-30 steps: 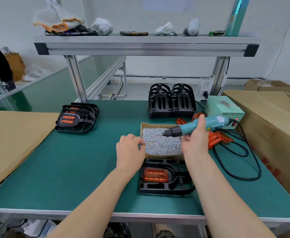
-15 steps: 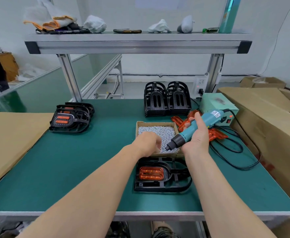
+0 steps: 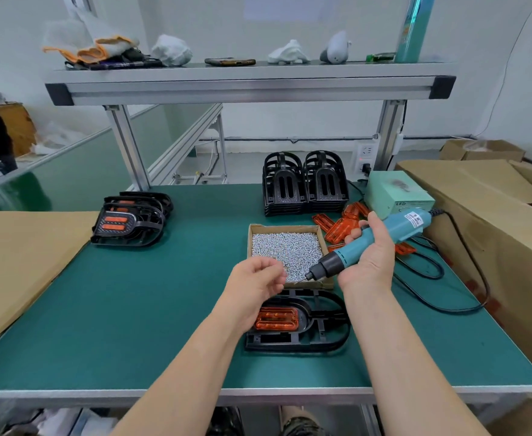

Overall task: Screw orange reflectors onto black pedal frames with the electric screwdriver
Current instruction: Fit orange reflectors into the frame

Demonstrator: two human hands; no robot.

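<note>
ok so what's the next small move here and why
Probably bring the pinched fingertips of the left hand to the bit of the teal electric screwdriver in the right hand, to seat a screw. The bit hovers over the cardboard box of silver screws, and the orange reflector sits in the black plastic pedal frame. Whether a screw is pinched is too small to tell.

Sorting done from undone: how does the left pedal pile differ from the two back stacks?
The left pile shows orange reflectors fitted. The back stacks are bare black, with none visible.
The left pile is one loose, staggered heap. The back stacks are two neat columns side by side.
The left pile sits near the table's left edge. The back stacks sit at the rear, beside the green box.
Shared: black pedal frames on the same table.
</note>
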